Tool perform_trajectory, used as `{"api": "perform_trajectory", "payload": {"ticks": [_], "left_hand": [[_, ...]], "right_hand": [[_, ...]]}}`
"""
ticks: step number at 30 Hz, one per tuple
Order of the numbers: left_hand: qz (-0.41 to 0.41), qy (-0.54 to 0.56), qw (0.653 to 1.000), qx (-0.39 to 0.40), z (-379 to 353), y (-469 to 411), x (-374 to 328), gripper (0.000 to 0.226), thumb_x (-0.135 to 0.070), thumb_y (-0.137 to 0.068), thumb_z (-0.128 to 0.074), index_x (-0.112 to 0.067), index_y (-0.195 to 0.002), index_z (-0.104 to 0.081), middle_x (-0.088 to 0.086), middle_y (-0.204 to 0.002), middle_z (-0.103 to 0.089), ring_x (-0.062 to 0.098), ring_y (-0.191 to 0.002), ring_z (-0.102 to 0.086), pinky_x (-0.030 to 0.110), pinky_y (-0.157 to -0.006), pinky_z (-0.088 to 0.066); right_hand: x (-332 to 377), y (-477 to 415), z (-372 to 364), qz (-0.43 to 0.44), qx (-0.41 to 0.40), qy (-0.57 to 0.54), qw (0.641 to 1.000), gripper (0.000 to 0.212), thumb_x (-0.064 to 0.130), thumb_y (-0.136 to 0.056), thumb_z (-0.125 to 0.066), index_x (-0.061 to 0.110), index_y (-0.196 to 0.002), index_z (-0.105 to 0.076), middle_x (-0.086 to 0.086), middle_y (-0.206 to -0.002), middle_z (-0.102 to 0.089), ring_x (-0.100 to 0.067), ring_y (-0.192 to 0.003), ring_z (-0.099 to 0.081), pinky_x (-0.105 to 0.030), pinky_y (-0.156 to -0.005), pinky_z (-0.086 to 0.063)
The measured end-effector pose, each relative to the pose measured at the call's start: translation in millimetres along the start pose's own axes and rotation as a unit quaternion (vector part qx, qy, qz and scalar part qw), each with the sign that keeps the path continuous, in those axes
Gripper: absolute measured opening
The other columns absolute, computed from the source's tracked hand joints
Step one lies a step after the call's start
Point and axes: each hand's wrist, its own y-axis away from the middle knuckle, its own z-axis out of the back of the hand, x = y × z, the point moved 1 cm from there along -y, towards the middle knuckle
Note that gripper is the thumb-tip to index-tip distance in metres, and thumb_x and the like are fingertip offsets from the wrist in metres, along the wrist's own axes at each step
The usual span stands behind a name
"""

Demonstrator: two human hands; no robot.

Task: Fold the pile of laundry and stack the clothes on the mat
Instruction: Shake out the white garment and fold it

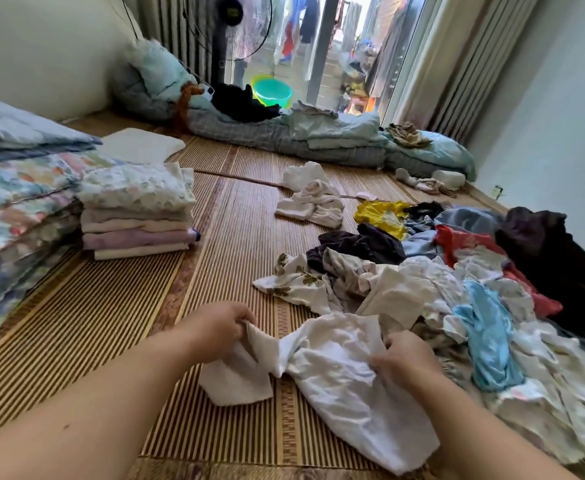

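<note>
- White garment [336, 372] lies crumpled on the mat [86, 317] right up front, with both hands on it.
- Left hand [214, 332] has its fingers curled round a bunched edge of the garment, lifting that bit slightly off the mat.
- Right hand [405, 358] is curled too, pinching the cloth near the garment's middle.
- Just right of the hands is the pile [457, 282], all unfolded: whites, a light blue piece [488, 337], something red [464, 242], something yellow [381, 216] and dark stuff at the far side.
- Off to the left, well apart from the pile, sits a neat stack [138, 216] of folded clothes, pale pinks and creams with a printed one on top. It sits touching the folded quilts [17, 202].
- Bit further out in the middle, a couple of loose white pieces [313, 202] on the mat.
- At the back there's rumpled bedding [318, 136] along the window side, a standing fan [228, 29] and a green basin [272, 91] behind it.
</note>
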Motion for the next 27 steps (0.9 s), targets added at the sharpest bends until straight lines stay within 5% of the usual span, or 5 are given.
{"api": "perform_trajectory", "payload": {"ticks": [3, 7, 13, 23, 27], "left_hand": [[-0.033, -0.02, 0.999, -0.001, -5.0, 0.9, -14.8, 0.03, -0.034, -0.095, -0.055, -0.038, -0.125, -0.056, -0.005, -0.129, -0.056, 0.009, -0.108, -0.057, 0.028, -0.092, -0.048], [-0.169, -0.002, 0.986, -0.009, -0.4, 14.9, -50.4, 0.109, -0.056, -0.06, -0.078, -0.058, -0.143, -0.006, -0.02, -0.157, -0.013, 0.009, -0.144, -0.016, 0.039, -0.117, -0.02], [-0.245, 0.142, 0.959, -0.034, 35.0, 27.8, -61.5, 0.023, -0.027, -0.075, -0.079, -0.025, -0.085, -0.058, -0.01, -0.075, -0.059, -0.001, -0.064, -0.054, 0.015, -0.057, -0.043], [-0.226, 0.348, 0.87, -0.265, 86.6, 54.8, -46.5, 0.037, -0.046, -0.078, -0.062, -0.022, -0.064, -0.037, -0.013, -0.053, -0.037, 0.003, -0.049, -0.035, 0.015, -0.044, -0.031], [-0.178, 0.303, 0.876, -0.331, 111.1, 63.2, -63.7, 0.037, -0.037, -0.089, -0.064, -0.027, -0.06, -0.044, -0.014, -0.047, -0.043, -0.002, -0.042, -0.038, 0.013, -0.04, -0.034]], "right_hand": [[27.1, 12.2, 9.3, 0.168, -0.044, -0.078, 0.982, 0.018, 0.023, -0.083, -0.064, 0.013, -0.068, -0.061, -0.003, -0.072, -0.061, -0.024, -0.073, -0.058, -0.033, -0.06, -0.044], [85.7, 52.6, 31.9, 0.35, 0.121, -0.131, 0.919, 0.004, 0.023, -0.091, -0.062, 0.021, -0.091, -0.059, -0.005, -0.089, -0.064, -0.025, -0.084, -0.063, -0.047, -0.075, -0.055], [125.9, 66.3, 75.7, 0.411, 0.133, -0.041, 0.901, 0.012, 0.032, -0.087, -0.067, 0.037, -0.097, -0.063, 0.01, -0.093, -0.066, -0.008, -0.085, -0.065, -0.033, -0.076, -0.057], [112.2, 56.6, 141.9, 0.348, 0.083, 0.045, 0.933, 0.014, 0.041, -0.082, -0.073, 0.028, -0.083, -0.07, 0.007, -0.079, -0.07, -0.007, -0.069, -0.066, -0.027, -0.069, -0.058], [126.0, 63.2, 186.9, 0.352, -0.002, -0.073, 0.933, 0.016, 0.034, -0.081, -0.076, 0.021, -0.077, -0.069, 0.0, -0.07, -0.066, -0.009, -0.058, -0.059, -0.028, -0.056, -0.052]]}}
